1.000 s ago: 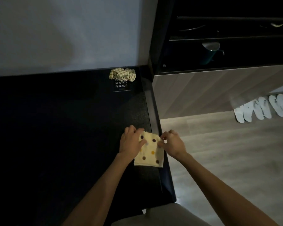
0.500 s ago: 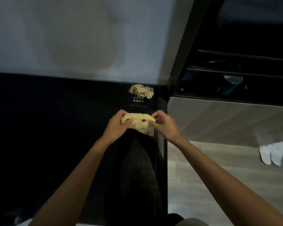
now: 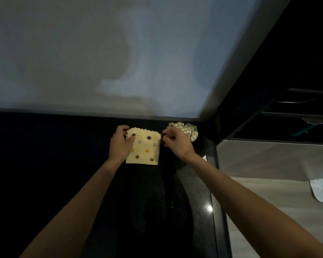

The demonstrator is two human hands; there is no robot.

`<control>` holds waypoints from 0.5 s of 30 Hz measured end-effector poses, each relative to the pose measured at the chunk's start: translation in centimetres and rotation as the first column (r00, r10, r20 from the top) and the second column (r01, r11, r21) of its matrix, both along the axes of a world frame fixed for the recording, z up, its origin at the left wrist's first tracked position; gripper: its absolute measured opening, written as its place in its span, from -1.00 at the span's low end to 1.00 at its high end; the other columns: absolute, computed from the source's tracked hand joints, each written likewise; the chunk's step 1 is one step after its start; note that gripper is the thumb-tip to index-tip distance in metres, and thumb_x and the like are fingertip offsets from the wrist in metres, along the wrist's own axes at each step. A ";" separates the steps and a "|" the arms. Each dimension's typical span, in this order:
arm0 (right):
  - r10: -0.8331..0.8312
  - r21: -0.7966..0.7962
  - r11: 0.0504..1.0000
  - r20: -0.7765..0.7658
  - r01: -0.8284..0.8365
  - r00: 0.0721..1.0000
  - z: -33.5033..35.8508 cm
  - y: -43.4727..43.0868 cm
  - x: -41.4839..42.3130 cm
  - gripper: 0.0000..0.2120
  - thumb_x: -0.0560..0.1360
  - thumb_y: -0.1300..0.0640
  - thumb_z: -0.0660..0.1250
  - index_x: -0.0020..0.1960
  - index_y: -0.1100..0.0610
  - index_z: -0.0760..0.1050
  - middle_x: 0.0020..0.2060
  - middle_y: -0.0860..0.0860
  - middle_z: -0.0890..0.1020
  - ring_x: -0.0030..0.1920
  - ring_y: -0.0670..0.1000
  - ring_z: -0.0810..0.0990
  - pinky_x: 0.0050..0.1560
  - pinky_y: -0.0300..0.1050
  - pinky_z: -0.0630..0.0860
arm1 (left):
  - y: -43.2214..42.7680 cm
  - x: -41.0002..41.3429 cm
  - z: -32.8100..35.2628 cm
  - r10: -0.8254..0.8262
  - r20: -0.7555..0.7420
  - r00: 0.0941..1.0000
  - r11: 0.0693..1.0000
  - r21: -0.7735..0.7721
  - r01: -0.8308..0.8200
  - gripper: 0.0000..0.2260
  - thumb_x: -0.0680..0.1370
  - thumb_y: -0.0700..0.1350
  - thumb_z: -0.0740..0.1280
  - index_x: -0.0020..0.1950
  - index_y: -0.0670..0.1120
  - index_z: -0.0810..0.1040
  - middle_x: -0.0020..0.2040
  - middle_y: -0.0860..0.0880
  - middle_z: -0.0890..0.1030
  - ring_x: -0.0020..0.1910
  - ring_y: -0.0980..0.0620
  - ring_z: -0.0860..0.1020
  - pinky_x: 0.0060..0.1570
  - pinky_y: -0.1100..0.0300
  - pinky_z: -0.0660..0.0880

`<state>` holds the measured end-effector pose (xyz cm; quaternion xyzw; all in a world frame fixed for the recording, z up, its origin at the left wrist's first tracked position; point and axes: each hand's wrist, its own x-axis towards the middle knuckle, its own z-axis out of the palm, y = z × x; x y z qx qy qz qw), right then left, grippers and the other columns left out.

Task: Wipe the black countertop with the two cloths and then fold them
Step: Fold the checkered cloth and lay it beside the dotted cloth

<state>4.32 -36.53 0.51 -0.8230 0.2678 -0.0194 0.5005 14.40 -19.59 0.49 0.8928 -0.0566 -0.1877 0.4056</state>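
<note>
A pale yellow cloth with coloured dots (image 3: pixel 143 148) lies folded into a small square on the black countertop (image 3: pixel 54 164), close to the back wall. My left hand (image 3: pixel 119 144) grips the cloth's upper left corner, thumb on top. My right hand (image 3: pixel 176 144) hovers at the cloth's upper right corner with fingers pinched; whether it touches the cloth is unclear. A crumpled green-checked cloth (image 3: pixel 189 130) sits in the back right corner of the counter, just behind my right hand.
A light wall (image 3: pixel 101 53) rises directly behind the counter. The counter's right edge (image 3: pixel 215 192) drops to a wooden floor. To the right stand a dark shelf unit (image 3: pixel 296 118) and white slippers (image 3: pixel 321 190).
The dotted cloth has travelled from the counter's front right edge toward the back wall, held by both hands, and now lies flat near the checked cloth. The camera has tilted upward.
</note>
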 end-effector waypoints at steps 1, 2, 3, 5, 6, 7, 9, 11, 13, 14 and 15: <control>-0.029 -0.093 0.995 0.028 0.032 0.999 0.0 -0.4 0.4 -0.84 0.53 0.20 0.33 0.10 0.12 0.55 -0.01 0.05 0.65 -0.09 0.00 0.64 -0.03 -0.02 0.62 | 0.1 0.0 -0.4 0.001 0.098 0.995 0.999 0.033 -0.004 -0.61 0.51 -0.19 0.33 0.32 -0.07 0.34 0.32 -0.10 0.35 0.23 -0.03 0.41 0.13 0.16 0.40; -0.055 -0.180 0.982 0.049 0.063 0.997 0.0 -1.0 0.6 -0.85 0.53 0.18 0.33 0.09 0.11 0.55 -0.01 0.02 0.65 -0.07 -0.02 0.62 -0.03 -0.05 0.61 | 0.2 -0.4 -0.7 -0.042 0.205 0.978 0.996 0.081 0.026 -0.59 0.50 -0.21 0.33 0.32 -0.06 0.34 0.34 -0.09 0.31 0.27 -0.04 0.37 0.14 0.19 0.36; -0.074 -0.267 0.960 0.056 0.086 0.996 0.1 -1.7 0.7 -0.86 0.53 0.15 0.33 0.08 0.09 0.56 -0.01 0.00 0.64 -0.03 -0.03 0.60 -0.03 -0.08 0.58 | 0.4 -1.1 -1.2 -0.118 0.296 0.948 0.988 0.130 0.082 -0.60 0.49 -0.22 0.33 0.31 -0.05 0.36 0.34 -0.07 0.30 0.28 -0.03 0.34 0.14 0.21 0.34; -0.086 -0.435 0.896 0.038 0.094 0.996 0.0 -3.5 0.7 -0.86 0.52 0.08 0.35 0.04 0.09 0.58 0.01 0.03 0.63 0.05 0.04 0.55 0.00 -0.07 0.52 | 0.7 -2.9 -2.3 -0.290 0.362 0.886 0.949 0.231 0.216 -0.64 0.51 -0.17 0.31 0.29 0.00 0.40 0.35 -0.02 0.32 0.32 0.00 0.32 0.21 0.19 0.36; -0.085 -0.492 0.867 0.003 0.075 0.996 -0.2 -4.3 0.8 -0.83 0.51 0.03 0.36 0.03 0.09 0.59 0.01 0.05 0.63 0.07 0.09 0.53 0.02 -0.05 0.49 | 0.7 -3.8 -3.0 -0.369 0.335 0.867 0.919 0.273 0.286 -0.65 0.54 -0.13 0.28 0.32 0.03 0.40 0.39 0.01 0.31 0.36 0.01 0.28 0.29 0.13 0.34; -0.077 -0.526 0.850 -0.051 0.039 0.996 -0.2 -4.9 0.9 -0.79 0.50 -0.01 0.36 0.04 0.09 0.60 0.02 0.07 0.63 0.09 0.12 0.52 0.04 -0.02 0.48 | 0.8 -4.6 -3.7 -0.439 0.287 0.852 0.884 0.305 0.353 -0.64 0.57 -0.08 0.23 0.37 0.06 0.37 0.44 0.02 0.27 0.42 0.02 0.22 0.38 0.05 0.27; -0.047 -0.546 0.836 -0.180 -0.060 0.983 -0.2 -5.6 1.4 -0.71 0.47 -0.09 0.37 0.07 0.08 0.59 0.04 0.07 0.63 0.10 0.13 0.54 0.08 0.04 0.49 | 0.6 -5.5 -4.8 -0.530 0.183 0.828 0.821 0.354 0.448 -0.59 0.61 -0.01 0.11 0.47 0.11 0.20 0.53 0.03 0.10 0.52 0.01 0.03 0.49 -0.01 0.03; -0.024 -0.543 0.831 -0.255 -0.122 0.967 -0.1 -5.8 1.8 -0.72 0.47 -0.11 0.37 0.07 0.04 0.58 0.03 0.03 0.65 0.07 0.10 0.58 0.09 0.07 0.50 | 0.4 -5.6 -5.5 -0.553 0.137 0.822 0.796 0.378 0.473 -0.58 0.63 0.01 0.02 0.49 0.16 0.07 0.56 0.05 -0.04 0.53 0.03 -0.13 0.49 -0.01 -0.11; -0.033 -0.558 0.820 -0.273 -0.130 0.961 0.1 -5.9 1.9 -0.80 0.50 -0.03 0.34 0.05 0.03 0.61 0.00 0.03 0.68 0.05 0.11 0.60 0.12 0.05 0.47 | 0.3 -5.2 -5.7 -0.551 0.138 0.823 0.800 0.367 0.474 -0.58 0.63 -0.03 0.03 0.49 0.18 0.06 0.56 0.06 -0.05 0.52 0.05 -0.14 0.48 0.00 -0.13; -0.052 -0.575 0.809 -0.278 -0.123 0.959 0.1 -6.0 1.8 -0.82 0.51 0.01 0.32 0.04 0.03 0.62 -0.02 0.05 0.68 0.04 0.13 0.60 0.12 0.03 0.44 | 0.2 -4.9 -5.7 -0.552 0.137 0.823 0.802 0.358 0.478 -0.57 0.63 -0.05 0.04 0.49 0.18 0.07 0.56 0.06 -0.04 0.52 0.05 -0.13 0.47 0.02 -0.13; -0.070 -0.591 0.799 -0.277 -0.112 0.958 0.2 -6.1 1.6 -0.82 0.52 0.02 0.30 0.02 0.02 0.64 -0.03 0.06 0.69 0.04 0.14 0.61 0.12 0.03 0.42 | 0.1 -4.4 -5.5 -0.552 0.131 0.823 0.803 0.348 0.484 -0.56 0.63 -0.07 0.06 0.49 0.17 0.09 0.55 0.06 -0.03 0.52 0.05 -0.12 0.47 0.02 -0.12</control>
